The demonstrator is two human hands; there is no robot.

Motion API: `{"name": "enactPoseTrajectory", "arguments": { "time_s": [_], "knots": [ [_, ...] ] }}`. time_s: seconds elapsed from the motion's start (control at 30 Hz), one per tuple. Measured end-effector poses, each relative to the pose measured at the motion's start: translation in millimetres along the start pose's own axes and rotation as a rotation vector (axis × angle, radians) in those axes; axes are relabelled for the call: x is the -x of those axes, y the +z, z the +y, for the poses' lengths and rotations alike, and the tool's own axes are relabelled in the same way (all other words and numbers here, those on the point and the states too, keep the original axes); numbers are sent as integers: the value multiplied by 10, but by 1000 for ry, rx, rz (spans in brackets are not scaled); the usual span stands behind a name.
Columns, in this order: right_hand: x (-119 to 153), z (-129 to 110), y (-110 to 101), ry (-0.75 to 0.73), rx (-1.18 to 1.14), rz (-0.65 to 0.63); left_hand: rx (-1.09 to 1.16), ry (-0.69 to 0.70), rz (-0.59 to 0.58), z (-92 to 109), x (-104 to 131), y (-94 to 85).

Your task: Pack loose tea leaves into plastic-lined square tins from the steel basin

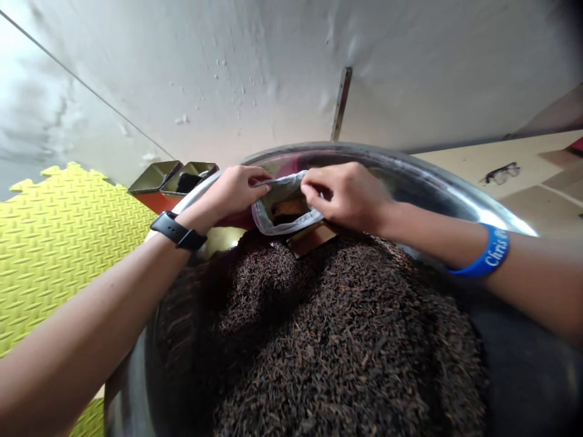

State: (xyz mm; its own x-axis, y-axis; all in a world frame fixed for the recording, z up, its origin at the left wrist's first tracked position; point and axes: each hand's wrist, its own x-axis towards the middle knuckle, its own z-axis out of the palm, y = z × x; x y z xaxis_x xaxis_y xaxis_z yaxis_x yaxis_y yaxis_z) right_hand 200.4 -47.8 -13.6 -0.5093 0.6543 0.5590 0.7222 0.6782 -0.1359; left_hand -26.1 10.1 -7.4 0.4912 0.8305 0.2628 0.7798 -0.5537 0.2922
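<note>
A bag with a whitish, crinkled rim (pixel 279 229) stands with its mouth up at the far side of a wide metal bowl (pixel 455 182). My left hand (pixel 239 189) pinches the left edge of that rim. On the opposite edge, my right hand (pixel 348 195) grips the bag between thumb and fingers. Something brown shows inside the mouth, too dark to make out. Against the bag's near side leans a flat brownish-gold piece (pixel 312 240), its kind unclear. Dark dry loose leaves, like tea leaves (pixel 346 340), are heaped in the bowl below both hands.
Two open red-orange tins (pixel 152 185) stand left of the bowl, beside yellow foam matting (pixel 59 243). To the right, glasses (pixel 501 174) lie on a pale surface with brown flat pieces (pixel 542 209). A grey wall (pixel 273 79) rises behind.
</note>
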Motion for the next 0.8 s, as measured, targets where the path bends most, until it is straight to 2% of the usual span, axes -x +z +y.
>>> {"name": "enactPoseTrajectory", "arguments": {
  "time_s": [0.1,0.17,0.27,0.37,0.43,0.53,0.7,0.8],
  "knots": [
    [-61,222,-54,147,41,98,-15,-21,26,45,18,-9],
    [-81,434,-10,265,78,52,-25,-32,46,54,21,-11],
    [-22,758,194,420,114,-248,-42,-59,77,12,12,1],
    [135,944,473,470,142,-604,-52,-101,103,-85,-3,27],
    [240,963,632,472,139,-721,-47,-118,110,-155,-12,40],
    [315,891,762,477,135,-799,-31,-127,114,-230,-20,49],
    [286,734,750,454,108,-883,-28,-158,124,-262,-11,64],
    [302,685,706,433,76,-885,-21,-152,137,-244,6,73]
  ]
}}
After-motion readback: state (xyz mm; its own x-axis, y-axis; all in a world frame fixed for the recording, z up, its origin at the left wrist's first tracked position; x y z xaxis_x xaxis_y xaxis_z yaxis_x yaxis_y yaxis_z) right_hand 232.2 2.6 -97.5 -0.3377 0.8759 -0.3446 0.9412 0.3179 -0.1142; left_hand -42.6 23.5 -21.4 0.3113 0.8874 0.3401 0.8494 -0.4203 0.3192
